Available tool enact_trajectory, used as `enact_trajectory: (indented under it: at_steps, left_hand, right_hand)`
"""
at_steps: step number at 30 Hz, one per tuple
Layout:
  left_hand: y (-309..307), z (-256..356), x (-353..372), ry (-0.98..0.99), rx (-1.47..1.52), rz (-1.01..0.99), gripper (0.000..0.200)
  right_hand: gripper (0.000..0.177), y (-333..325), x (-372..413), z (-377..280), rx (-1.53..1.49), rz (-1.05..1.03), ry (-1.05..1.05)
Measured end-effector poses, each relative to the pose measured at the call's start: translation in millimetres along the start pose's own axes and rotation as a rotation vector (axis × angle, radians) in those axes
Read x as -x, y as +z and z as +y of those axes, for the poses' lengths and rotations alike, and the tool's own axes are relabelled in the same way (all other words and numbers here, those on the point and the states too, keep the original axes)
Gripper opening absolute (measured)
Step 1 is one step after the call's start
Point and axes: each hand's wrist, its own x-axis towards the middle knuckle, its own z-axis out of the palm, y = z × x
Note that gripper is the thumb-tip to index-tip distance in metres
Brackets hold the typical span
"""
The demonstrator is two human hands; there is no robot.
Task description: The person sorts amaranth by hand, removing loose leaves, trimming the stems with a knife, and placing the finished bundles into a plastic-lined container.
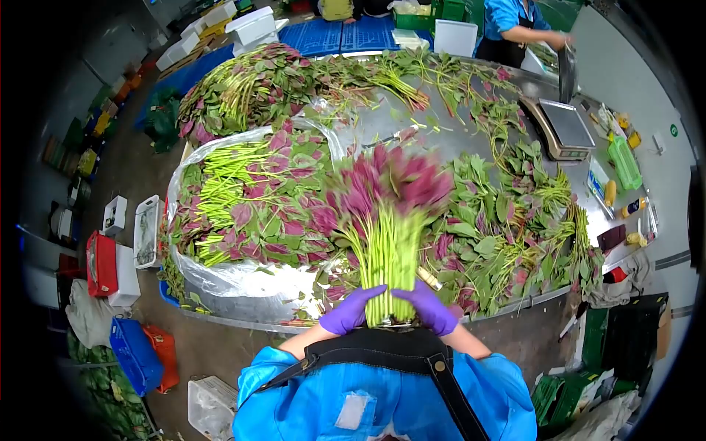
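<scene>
Lengthwise, leafy bunch [384,239] pointing away, purple leaves [393,180] foremost, stems [386,268] nearest, hands [353,310] clasping it.

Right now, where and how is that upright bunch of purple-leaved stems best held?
Likely by the lower stems, from both sides, where the left hand and right hand clasp it: the stems stand straight and closely packed, while the leaves fan out above.

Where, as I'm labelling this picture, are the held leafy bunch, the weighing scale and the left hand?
Held leafy bunch [387,253], head view: its pale green stems.
Weighing scale [565,123], head view: its flat top plate.
Left hand [350,310], head view: the middle of its purple glove.
</scene>
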Motion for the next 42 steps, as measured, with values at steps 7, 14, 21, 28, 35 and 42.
enact_trajectory:
  at_steps: [7,14,21,28,35,42]
  left_hand:
    - [-18,-14,4,-0.149,0.065,0.086,0.037]
    - [-37,-19,-4,-0.008,-0.032,0.052,0.035]
    - [-5,20,31,0.184,-0.315,-0.057,0.038]
    - [-6,-4,-28,-0.040,0.062,-0.147,0.048]
    - [4,12,-11,0.131,-0.094,0.110,0.027]
    - [-1,77,-5,0.508,-0.108,0.130,0.033]
  right_hand:
    - [0.052,-1,-5,32,-0.003,-0.141,0.044]
    - [0.047,-21,-11,31,-0.244,-0.152,0.209]
    - [0.051,-43,27,-55,-0.118,0.117,-0.047]
    - [0.052,-16,1,-10,-0.091,0.000,-0.066]
    - [0.050,-35,30,-54,-0.035,0.297,-0.108]
    - [0.032,-79,27,-109,-0.137,0.359,-0.468]
